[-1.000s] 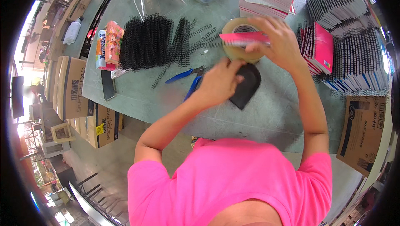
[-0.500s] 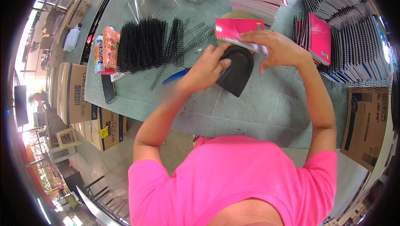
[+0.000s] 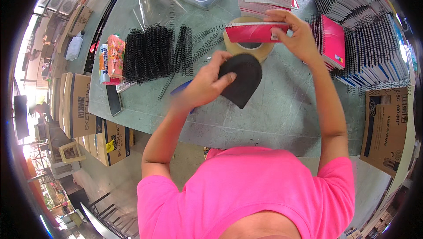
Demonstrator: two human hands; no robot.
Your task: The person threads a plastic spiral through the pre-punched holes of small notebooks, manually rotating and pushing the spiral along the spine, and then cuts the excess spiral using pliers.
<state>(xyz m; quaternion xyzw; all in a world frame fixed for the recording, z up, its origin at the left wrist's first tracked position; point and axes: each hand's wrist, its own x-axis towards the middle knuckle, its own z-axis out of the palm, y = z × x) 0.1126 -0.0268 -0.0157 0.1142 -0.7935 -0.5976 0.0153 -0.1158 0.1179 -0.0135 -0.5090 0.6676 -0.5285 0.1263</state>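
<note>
Two hands busy over green table (image 3: 282, 106). Right hand (image 3: 296, 34) pinching small red notebook (image 3: 257, 32) by end, above tape roll (image 3: 249, 49). Left hand (image 3: 207, 84) curled around flat black pad (image 3: 241, 79), thumb on top. Best to keep notebook level, grip firm, bring pad up slow beside it.

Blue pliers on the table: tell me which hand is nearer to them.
Left. The left hand hovers right over the blue pliers, holding a black pad; the right hand is farther off, holding a red notebook.
</note>
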